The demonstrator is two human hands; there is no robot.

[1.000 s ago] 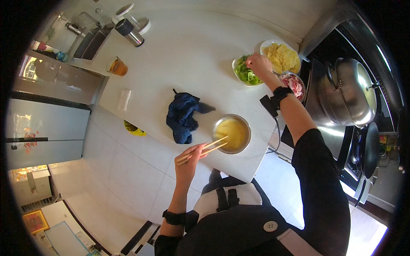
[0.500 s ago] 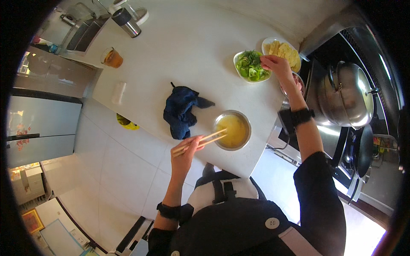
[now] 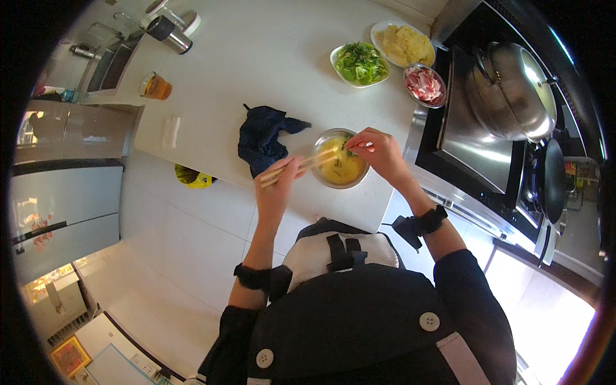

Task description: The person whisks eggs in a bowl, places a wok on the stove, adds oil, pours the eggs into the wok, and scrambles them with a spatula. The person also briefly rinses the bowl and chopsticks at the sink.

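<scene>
We see the chopsticks [image 3: 314, 162] blurred toward their tips, and the left grip [image 3: 280, 187] is smeared too. The right grip [image 3: 380, 154] hides a stretch of the metal bowl [image 3: 340, 186], and we cannot tell whether the dark green herbs [image 3: 350, 152] at its fingertips are pinched or afloat. The worktop [image 3: 231, 70] edge covers part of a yellow bag [image 3: 194, 178]; the lower border cuts off our black clothing [image 3: 353, 321].

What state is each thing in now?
Left hand: closed around chopsticks
Right hand: pinching greens over the bowl
Chopsticks: slanted, tips blurred
Bowl: uncovered, holds yellow liquid
Cloth: crumpled
Vegetables: cut, heaped
Meat: sliced, looks raw
Yellow food: heaped
Pot: lid on
Glass: partly filled
Fridge: doors shut
</scene>
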